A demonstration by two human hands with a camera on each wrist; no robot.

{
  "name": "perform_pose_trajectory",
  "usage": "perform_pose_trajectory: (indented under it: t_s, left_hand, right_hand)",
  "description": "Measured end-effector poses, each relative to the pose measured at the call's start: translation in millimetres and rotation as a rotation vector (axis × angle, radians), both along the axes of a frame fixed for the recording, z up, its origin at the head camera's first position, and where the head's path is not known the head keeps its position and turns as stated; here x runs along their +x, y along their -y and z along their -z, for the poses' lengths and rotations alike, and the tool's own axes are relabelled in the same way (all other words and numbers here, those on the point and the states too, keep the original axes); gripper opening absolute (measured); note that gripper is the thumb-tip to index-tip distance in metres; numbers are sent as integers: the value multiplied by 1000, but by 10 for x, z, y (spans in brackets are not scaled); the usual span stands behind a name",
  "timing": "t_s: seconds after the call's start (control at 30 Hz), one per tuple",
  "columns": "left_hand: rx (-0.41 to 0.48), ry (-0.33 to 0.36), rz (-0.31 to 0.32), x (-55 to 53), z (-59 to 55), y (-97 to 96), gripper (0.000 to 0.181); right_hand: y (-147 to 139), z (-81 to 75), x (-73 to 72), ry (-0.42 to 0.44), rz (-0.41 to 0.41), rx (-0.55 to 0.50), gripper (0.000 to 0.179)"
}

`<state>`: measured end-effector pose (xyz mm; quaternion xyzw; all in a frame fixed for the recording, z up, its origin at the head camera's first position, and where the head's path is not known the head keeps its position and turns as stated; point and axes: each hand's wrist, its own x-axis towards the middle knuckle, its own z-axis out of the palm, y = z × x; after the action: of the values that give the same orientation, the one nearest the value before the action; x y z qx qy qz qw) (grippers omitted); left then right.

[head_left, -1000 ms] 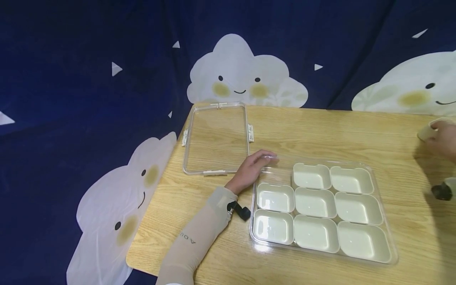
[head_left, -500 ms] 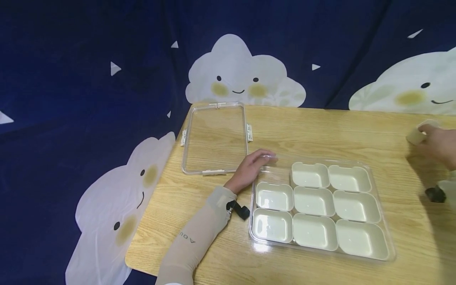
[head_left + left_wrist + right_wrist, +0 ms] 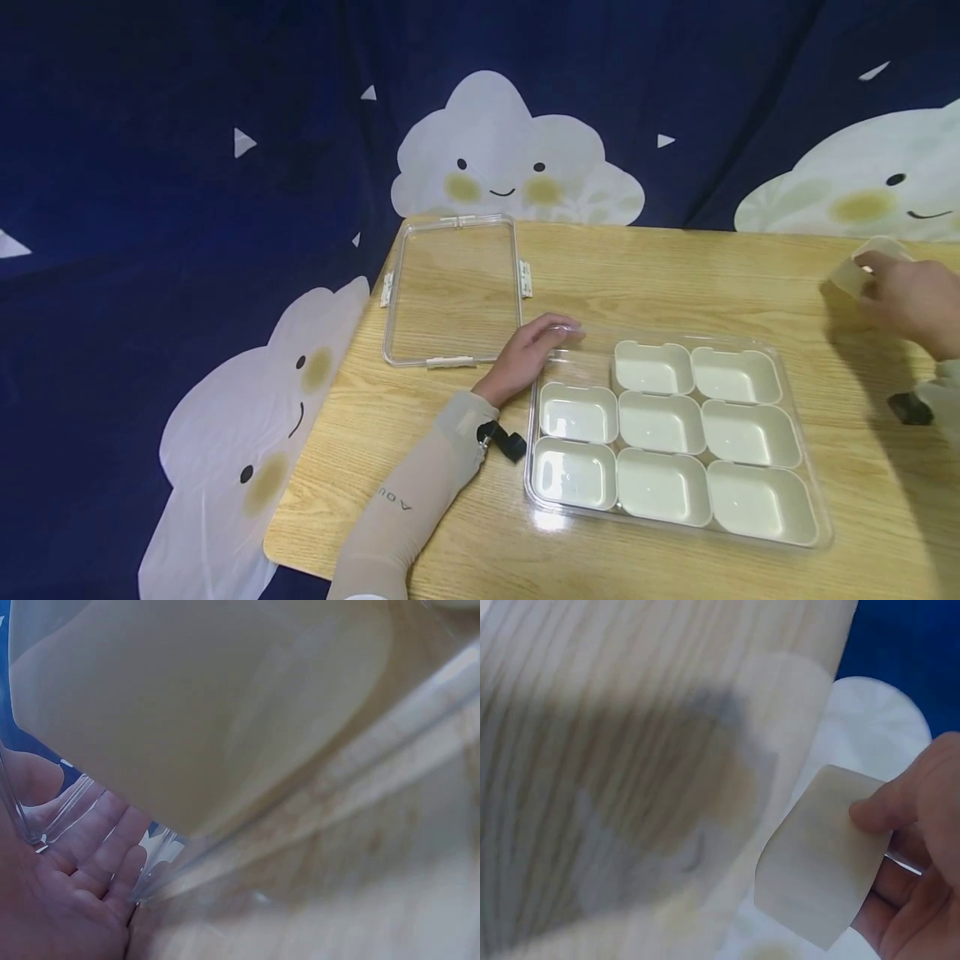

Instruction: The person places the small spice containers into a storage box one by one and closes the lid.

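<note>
My left hand [image 3: 527,352] holds the far left corner of a clear plastic box [image 3: 823,533], its thumb and fingers on either side of the wall, as the left wrist view shows. Inside the box stand several cream compartment cups [image 3: 663,487] in rows, and the corner by my left hand has no cup. At the far right my right hand [image 3: 918,302] pinches another cream cup [image 3: 817,859] between thumb and fingers, tilted and raised off the table. The right wrist view shows the thumb on the cup's outer wall and the fingers behind it.
A clear lid [image 3: 453,292] with white side clips lies at the table's far left, close to my left hand. The wooden table [image 3: 675,275] ends at a dark blue curtain [image 3: 300,83] with cloud prints.
My right hand has moved left with the cream cup, coming further into the head view. My left hand stays on the box corner.
</note>
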<state>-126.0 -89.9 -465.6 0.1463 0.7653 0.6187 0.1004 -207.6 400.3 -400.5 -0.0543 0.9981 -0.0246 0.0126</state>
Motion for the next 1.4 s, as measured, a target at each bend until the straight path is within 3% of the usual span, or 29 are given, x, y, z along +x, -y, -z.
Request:
perform_pose_trajectory:
  t_s: [0.27, 0.57, 1.4]
  left_hand:
    - [-7, -3, -8, 3, -6, 6, 32]
    - [-7, -2, -8, 3, -12, 3, 32]
    - [29, 23, -8, 7, -4, -15, 31]
  right_hand:
    - [299, -156, 61, -92, -123, -68, 43]
    - [594, -337, 154, -178, -208, -100, 38]
    - [1404, -584, 646, -334, -403, -138, 44]
